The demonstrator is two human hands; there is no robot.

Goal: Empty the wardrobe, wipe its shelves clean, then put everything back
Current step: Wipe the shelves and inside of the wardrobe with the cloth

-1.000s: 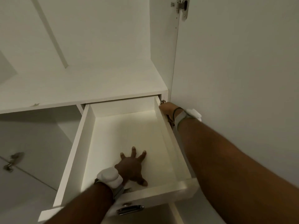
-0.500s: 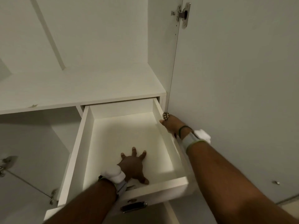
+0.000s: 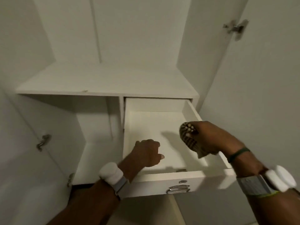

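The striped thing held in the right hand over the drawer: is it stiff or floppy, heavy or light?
Probably floppy: the striped thing bends around the right hand and a corner droops below it. Likely light, since one hand alone holds it above the drawer. Blur hides what it is made of.

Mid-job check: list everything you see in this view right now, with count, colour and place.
shelf: one, white, across the wardrobe above the drawer
drawer: one, white, pulled out, under the shelf's right half
drawer handle: one, silver, on the drawer front
right door hinge: one, silver, upper right
left door hinges: two, silver, lower left
striped item: one, brown and cream, over the drawer's right side; what it is I cannot tell
wrist devices: two, white, one per wrist
left hand: inside the drawer, fingers curled, nothing seen in it
right hand: grips the striped item
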